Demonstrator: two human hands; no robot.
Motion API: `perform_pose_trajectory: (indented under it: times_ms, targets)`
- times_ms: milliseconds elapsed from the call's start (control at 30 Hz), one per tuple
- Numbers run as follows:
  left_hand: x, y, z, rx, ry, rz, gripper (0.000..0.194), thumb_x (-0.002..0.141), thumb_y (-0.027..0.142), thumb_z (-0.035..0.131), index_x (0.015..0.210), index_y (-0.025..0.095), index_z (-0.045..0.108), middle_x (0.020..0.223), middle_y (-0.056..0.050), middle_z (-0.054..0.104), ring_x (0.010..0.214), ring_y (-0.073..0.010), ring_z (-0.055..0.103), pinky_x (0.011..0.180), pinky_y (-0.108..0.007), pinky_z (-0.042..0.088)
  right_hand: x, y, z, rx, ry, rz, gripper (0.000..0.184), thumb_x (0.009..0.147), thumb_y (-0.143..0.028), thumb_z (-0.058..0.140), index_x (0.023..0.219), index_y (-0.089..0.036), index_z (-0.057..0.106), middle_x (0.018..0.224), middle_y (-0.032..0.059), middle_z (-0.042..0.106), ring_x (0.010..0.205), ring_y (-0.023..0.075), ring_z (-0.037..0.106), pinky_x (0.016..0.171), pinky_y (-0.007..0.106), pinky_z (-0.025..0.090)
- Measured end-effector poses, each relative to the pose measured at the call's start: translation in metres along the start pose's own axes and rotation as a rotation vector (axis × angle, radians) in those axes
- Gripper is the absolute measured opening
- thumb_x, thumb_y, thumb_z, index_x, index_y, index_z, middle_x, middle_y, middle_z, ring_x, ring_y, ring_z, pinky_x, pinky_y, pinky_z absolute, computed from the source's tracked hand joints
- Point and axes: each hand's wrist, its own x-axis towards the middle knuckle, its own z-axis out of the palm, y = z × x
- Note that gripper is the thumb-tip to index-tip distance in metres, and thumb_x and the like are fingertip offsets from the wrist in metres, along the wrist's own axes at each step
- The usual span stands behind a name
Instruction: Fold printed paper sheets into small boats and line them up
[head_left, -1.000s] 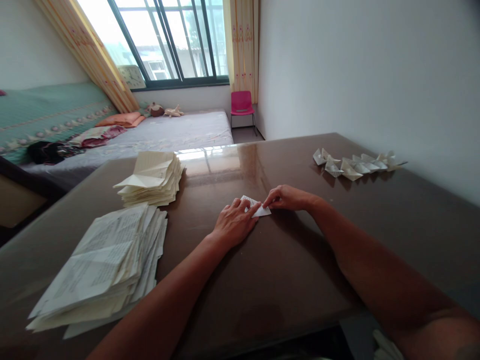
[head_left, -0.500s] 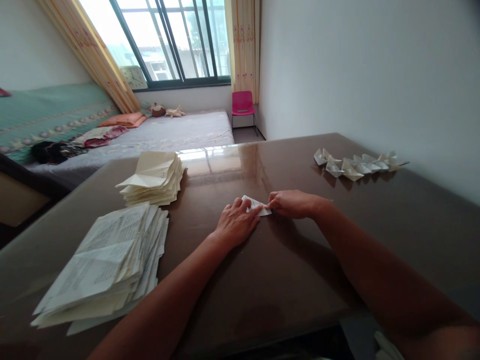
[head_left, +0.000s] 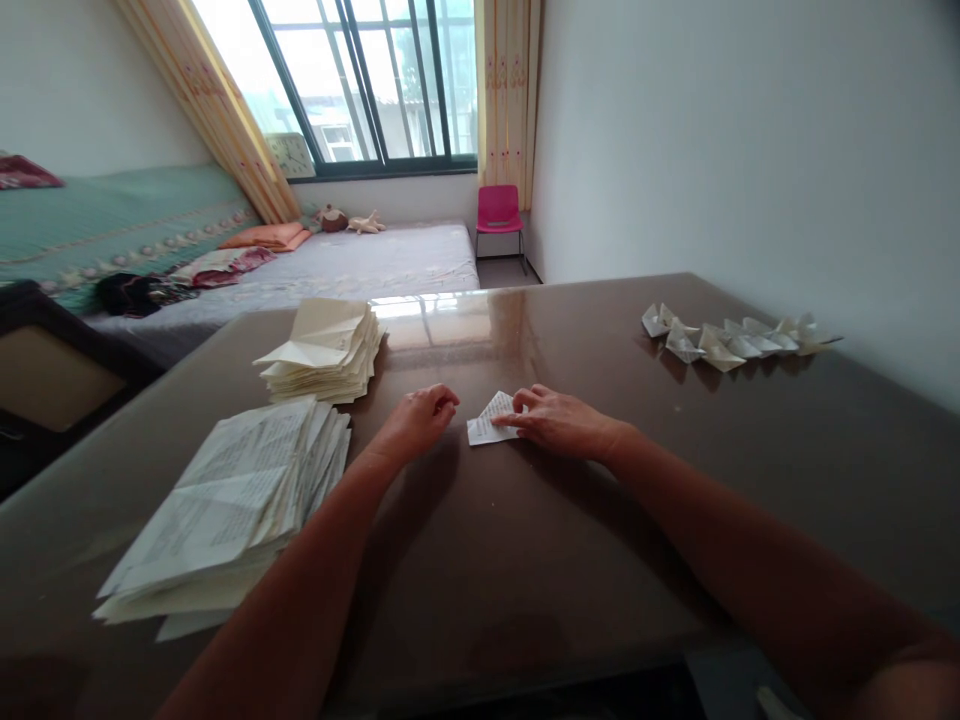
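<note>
A small folded piece of printed paper [head_left: 489, 422] lies on the dark brown table [head_left: 525, 560] in front of me. My right hand [head_left: 559, 422] rests on its right part, fingers stretched flat and pressing it down. A little to the left of the paper is my left hand [head_left: 420, 420], off the paper, its fingers curled in with nothing visible in them.
A loose stack of printed sheets [head_left: 232, 505] lies at the near left, and a pile of folded sheets [head_left: 326, 350] sits behind it. A row of several folded paper shapes [head_left: 731, 338] runs along the right wall. Beyond the table are a bed [head_left: 375, 265] and a pink chair [head_left: 499, 212].
My left hand has lifted off the folded paper and drawn back to the left. My right hand has slid over the paper and flattened on it. The view has shifted slightly.
</note>
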Motion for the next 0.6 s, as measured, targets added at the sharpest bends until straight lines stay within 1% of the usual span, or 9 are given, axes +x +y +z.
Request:
perform_pose_trajectory:
  times_ms: [67,100,167,233,300,400,600]
  targets:
    - [-0.003,-0.006,-0.004,0.047,-0.097,-0.005,0.022,0.083,0.023,0.048,0.094,0.020,0.067,0.089,-0.003,0.070,0.084,-0.0169,0.064,0.076,-0.025,0.047,-0.001,-0.004,-0.003,-0.038,-0.041,0.029,0.047,0.095,-0.022,0.041,0.138,-0.040,0.043,0.109,0.0088,0.054,0.096,0.0215,0.047,0.082,0.032,0.041]
    - [-0.005,-0.006,-0.003,0.075,-0.124,0.006,0.022,0.081,0.024,0.050,0.094,0.021,0.067,0.090,-0.003,0.069,0.085,-0.0173,0.064,0.077,-0.025,0.047,-0.001,-0.006,-0.004,-0.054,-0.056,0.044,0.050,0.095,-0.020,0.040,0.140,-0.043,0.040,0.110,0.0087,0.054,0.096,0.0218,0.046,0.081,0.032,0.041]
    - [-0.006,-0.003,0.002,0.139,-0.120,0.009,0.021,0.081,0.028,0.051,0.094,0.023,0.066,0.094,-0.004,0.067,0.088,-0.0184,0.063,0.077,-0.026,0.047,-0.001,-0.008,-0.005,-0.073,-0.076,0.065,0.052,0.096,-0.020,0.038,0.141,-0.045,0.036,0.113,0.0088,0.053,0.098,0.0227,0.046,0.080,0.032,0.040]
    - [-0.006,0.003,0.009,0.188,-0.090,-0.042,0.022,0.082,0.035,0.050,0.094,0.024,0.064,0.099,-0.004,0.064,0.091,-0.0200,0.062,0.078,-0.029,0.048,-0.001,-0.009,-0.004,-0.075,-0.089,0.069,0.052,0.096,-0.021,0.037,0.141,-0.047,0.034,0.114,0.0087,0.052,0.100,0.0234,0.045,0.080,0.032,0.040]
    - [-0.004,0.009,0.015,0.214,-0.078,-0.105,0.027,0.082,0.044,0.049,0.094,0.023,0.062,0.103,-0.006,0.062,0.094,-0.0219,0.062,0.079,-0.031,0.048,0.000,-0.008,-0.002,-0.068,-0.091,0.068,0.051,0.096,-0.021,0.037,0.141,-0.048,0.035,0.116,0.0084,0.051,0.101,0.0236,0.044,0.080,0.032,0.040]
    - [0.000,0.016,0.019,0.235,-0.092,-0.152,0.034,0.080,0.052,0.050,0.092,0.023,0.061,0.106,-0.006,0.062,0.098,-0.0242,0.061,0.081,-0.034,0.049,0.000,-0.006,-0.001,-0.064,-0.082,0.059,0.051,0.096,-0.021,0.038,0.140,-0.047,0.036,0.118,0.0086,0.051,0.103,0.0232,0.044,0.082,0.033,0.040]
    - [0.005,0.017,0.012,0.211,-0.180,-0.149,0.029,0.078,0.049,0.052,0.088,0.024,0.063,0.101,-0.005,0.066,0.096,-0.0236,0.062,0.079,-0.031,0.048,-0.001,-0.007,-0.003,-0.070,-0.077,0.041,0.051,0.095,-0.019,0.041,0.141,-0.042,0.038,0.119,0.0105,0.051,0.103,0.0227,0.044,0.083,0.033,0.040]
